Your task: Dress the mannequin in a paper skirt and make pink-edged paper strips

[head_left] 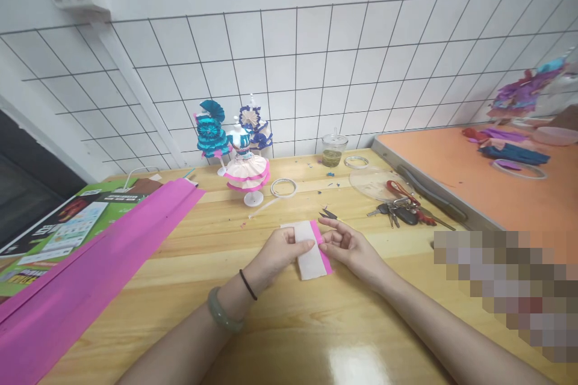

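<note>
A small folded piece of pale crepe paper [309, 261] with a bright pink strip along its right edge is held between both hands, just above the wooden table. My left hand [286, 249] is closed on its left part, thumb lying across the pale face. On the right, my right hand [347, 246] pinches the pink edge between thumb and a finger, the other fingers partly curled. Just behind the paper lies a pair of scissors [332, 215], partly hidden by the right hand. Farther back stands a miniature dress form [247, 168] in a pale, pink-trimmed skirt.
Pink paper sheet [103, 271] crosses the left side over a green printed board [97, 207]. Tape rolls [272, 191], a lidded glass cup [333, 156] and keys [397, 213] sit toward the back. An orange-topped table [433, 162] adjoins on the right.
</note>
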